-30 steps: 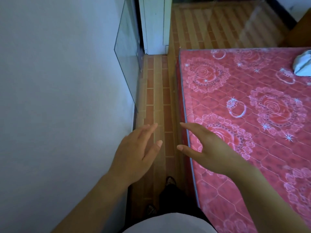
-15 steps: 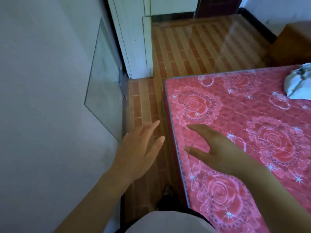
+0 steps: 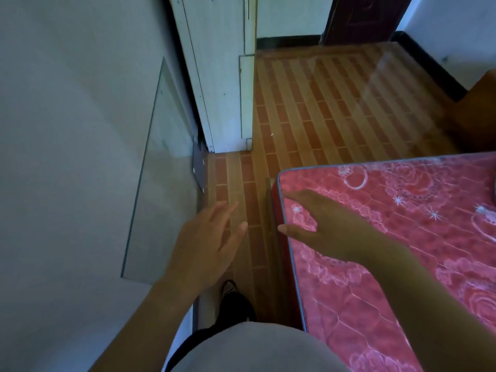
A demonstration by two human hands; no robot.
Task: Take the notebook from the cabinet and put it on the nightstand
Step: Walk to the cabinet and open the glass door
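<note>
Both hands spread and empty: left hand over the floor, right hand at three o'clock above the red mattress.

A floor of striped brown and red tiles is seen, on which a white cabinet and a bed are stood. The bed is covered by a red rose-patterned mattress.

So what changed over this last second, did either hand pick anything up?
No. The view moved forward along the gap beside the mattress, so its corner, the white cabinet and more floor now show; the glass pane slid nearer. The left hand and right hand stayed open and empty, held out ahead. No notebook visible.
</note>
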